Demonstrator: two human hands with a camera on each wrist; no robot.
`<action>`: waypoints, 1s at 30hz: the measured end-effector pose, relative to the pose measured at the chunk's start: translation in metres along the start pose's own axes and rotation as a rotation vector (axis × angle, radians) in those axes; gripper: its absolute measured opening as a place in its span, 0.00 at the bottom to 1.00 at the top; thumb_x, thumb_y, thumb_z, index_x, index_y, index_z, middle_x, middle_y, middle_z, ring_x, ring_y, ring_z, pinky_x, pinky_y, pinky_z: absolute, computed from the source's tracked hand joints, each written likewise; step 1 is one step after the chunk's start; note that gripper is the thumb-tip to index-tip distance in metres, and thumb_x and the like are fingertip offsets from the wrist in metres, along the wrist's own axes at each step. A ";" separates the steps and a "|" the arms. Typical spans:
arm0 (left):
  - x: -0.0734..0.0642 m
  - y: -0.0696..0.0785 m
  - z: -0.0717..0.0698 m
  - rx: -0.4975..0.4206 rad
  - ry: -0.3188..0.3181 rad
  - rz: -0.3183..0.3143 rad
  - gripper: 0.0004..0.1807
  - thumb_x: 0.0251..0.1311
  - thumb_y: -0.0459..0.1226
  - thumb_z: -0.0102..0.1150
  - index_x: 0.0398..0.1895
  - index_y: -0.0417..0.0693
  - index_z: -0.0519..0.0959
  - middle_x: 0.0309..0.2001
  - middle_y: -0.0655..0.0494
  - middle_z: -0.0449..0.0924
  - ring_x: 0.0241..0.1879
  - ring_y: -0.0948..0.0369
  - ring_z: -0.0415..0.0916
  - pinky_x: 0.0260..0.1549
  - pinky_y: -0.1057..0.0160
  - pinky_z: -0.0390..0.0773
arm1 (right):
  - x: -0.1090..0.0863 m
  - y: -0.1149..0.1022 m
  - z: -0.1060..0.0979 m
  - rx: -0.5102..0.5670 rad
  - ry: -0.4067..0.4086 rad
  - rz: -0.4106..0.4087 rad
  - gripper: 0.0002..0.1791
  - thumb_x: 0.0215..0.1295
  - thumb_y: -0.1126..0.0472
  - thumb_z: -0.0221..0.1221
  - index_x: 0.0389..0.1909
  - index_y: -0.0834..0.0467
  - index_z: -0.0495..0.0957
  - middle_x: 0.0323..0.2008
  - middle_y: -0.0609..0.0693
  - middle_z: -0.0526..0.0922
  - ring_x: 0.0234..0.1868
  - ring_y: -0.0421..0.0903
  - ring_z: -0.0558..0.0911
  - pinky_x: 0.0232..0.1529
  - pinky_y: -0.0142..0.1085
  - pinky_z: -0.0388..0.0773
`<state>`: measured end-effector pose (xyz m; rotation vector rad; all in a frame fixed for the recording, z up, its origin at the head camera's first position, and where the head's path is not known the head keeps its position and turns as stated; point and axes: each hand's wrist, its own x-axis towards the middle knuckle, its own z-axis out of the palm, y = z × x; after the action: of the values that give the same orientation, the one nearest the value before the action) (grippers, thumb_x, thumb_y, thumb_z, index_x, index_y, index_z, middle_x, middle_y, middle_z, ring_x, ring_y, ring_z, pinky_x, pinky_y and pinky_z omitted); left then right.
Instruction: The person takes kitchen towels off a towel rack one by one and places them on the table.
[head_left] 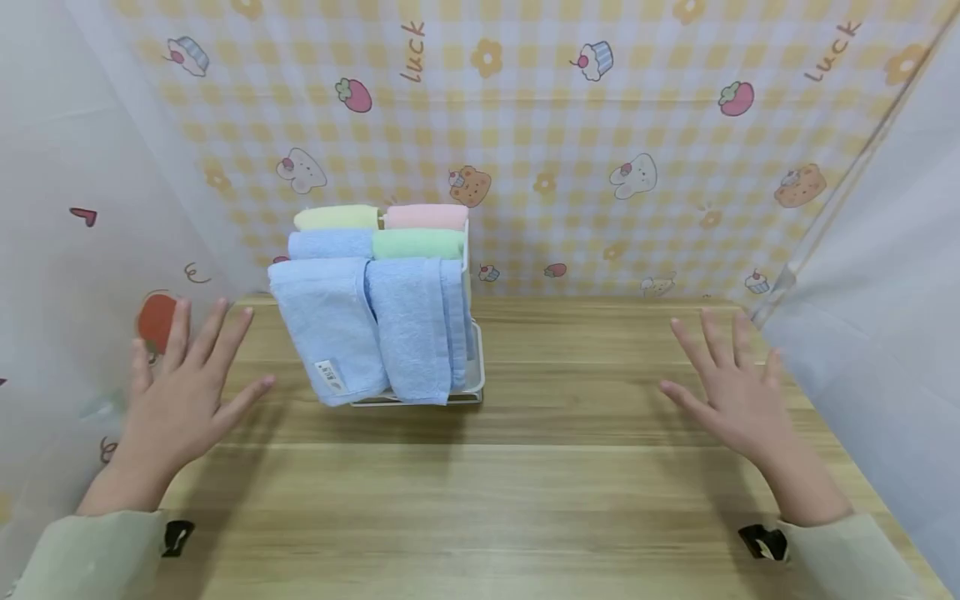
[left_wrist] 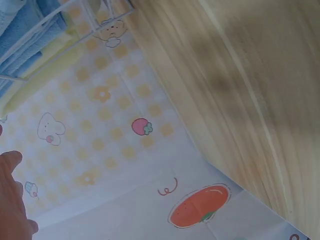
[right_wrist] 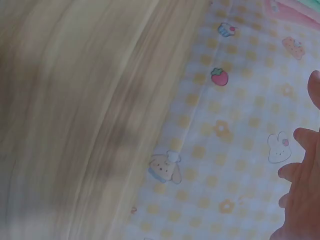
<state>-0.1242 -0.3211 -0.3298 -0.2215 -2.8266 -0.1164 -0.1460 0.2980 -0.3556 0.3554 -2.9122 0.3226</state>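
Note:
In the head view a white wire rack [head_left: 480,358] stands on the wooden table, left of the middle. Light blue towels [head_left: 322,325] hang over its front, one with a small white label. Behind them are a blue and a green towel [head_left: 418,243], then a yellow [head_left: 337,217] and a pink towel [head_left: 426,217] at the back. My left hand [head_left: 183,392] hovers to the rack's left with fingers spread, touching nothing. Far to the right, my right hand [head_left: 738,396] is held above the table, fingers spread too, holding nothing.
The wooden table [head_left: 570,500] extends in front of the rack and to its right. A yellow checked cloth [head_left: 555,150] with cartoon prints hangs behind it. White sheets close off the left [head_left: 45,250] and right [head_left: 885,275] sides, near each hand.

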 end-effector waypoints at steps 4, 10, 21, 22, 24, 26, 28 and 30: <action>0.002 0.004 -0.005 -0.053 0.043 0.019 0.45 0.69 0.59 0.48 0.81 0.62 0.38 0.81 0.60 0.30 0.79 0.55 0.16 0.70 0.31 0.24 | 0.005 -0.012 0.001 0.082 -0.002 -0.015 0.46 0.71 0.37 0.52 0.80 0.37 0.35 0.80 0.49 0.27 0.77 0.58 0.18 0.58 0.82 0.26; 0.008 0.010 -0.008 -0.131 0.147 0.047 0.40 0.71 0.54 0.51 0.80 0.53 0.49 0.79 0.48 0.50 0.81 0.49 0.33 0.62 0.22 0.52 | 0.016 -0.029 0.001 0.148 0.021 -0.066 0.45 0.71 0.40 0.54 0.80 0.41 0.40 0.81 0.52 0.34 0.78 0.69 0.36 0.61 0.81 0.41; 0.024 0.025 -0.018 -0.459 0.351 0.036 0.32 0.69 0.40 0.57 0.75 0.50 0.62 0.71 0.39 0.65 0.74 0.41 0.54 0.68 0.30 0.54 | 0.034 -0.055 0.009 0.274 0.090 -0.183 0.41 0.72 0.46 0.56 0.79 0.50 0.49 0.78 0.61 0.51 0.76 0.70 0.52 0.70 0.69 0.49; 0.025 0.026 -0.019 -0.484 0.373 0.034 0.31 0.69 0.39 0.58 0.74 0.51 0.64 0.70 0.40 0.67 0.73 0.42 0.57 0.72 0.40 0.57 | 0.036 -0.057 0.010 0.289 0.094 -0.194 0.41 0.72 0.46 0.56 0.79 0.51 0.50 0.78 0.61 0.52 0.76 0.70 0.53 0.70 0.69 0.49; 0.028 0.029 -0.021 -0.523 0.406 0.018 0.30 0.68 0.37 0.59 0.73 0.54 0.66 0.69 0.44 0.70 0.70 0.46 0.61 0.70 0.50 0.63 | 0.039 -0.062 0.010 0.320 0.104 -0.211 0.40 0.71 0.48 0.57 0.79 0.51 0.51 0.78 0.61 0.53 0.75 0.69 0.54 0.70 0.69 0.50; 0.030 0.031 -0.023 -0.548 0.418 -0.017 0.29 0.68 0.37 0.60 0.71 0.58 0.68 0.67 0.52 0.73 0.70 0.57 0.63 0.63 0.66 0.67 | 0.042 -0.068 0.011 0.354 0.121 -0.232 0.40 0.72 0.49 0.57 0.79 0.50 0.51 0.77 0.60 0.55 0.75 0.67 0.56 0.69 0.69 0.51; 0.032 0.034 -0.026 -0.578 0.418 -0.047 0.28 0.68 0.37 0.60 0.70 0.60 0.69 0.65 0.60 0.75 0.67 0.69 0.64 0.53 0.78 0.66 | 0.045 -0.074 0.011 0.392 0.133 -0.248 0.39 0.72 0.50 0.58 0.78 0.50 0.52 0.76 0.60 0.57 0.75 0.66 0.57 0.69 0.68 0.52; 0.035 0.035 -0.028 -0.610 0.410 -0.072 0.27 0.67 0.38 0.61 0.69 0.60 0.71 0.62 0.68 0.76 0.64 0.78 0.64 0.48 0.83 0.64 | 0.049 -0.081 0.012 0.421 0.145 -0.255 0.39 0.72 0.51 0.58 0.78 0.48 0.53 0.76 0.59 0.59 0.75 0.64 0.58 0.69 0.67 0.54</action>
<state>-0.1430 -0.2849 -0.2909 -0.1961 -2.3156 -0.9283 -0.1733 0.2078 -0.3408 0.7229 -2.6003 0.8795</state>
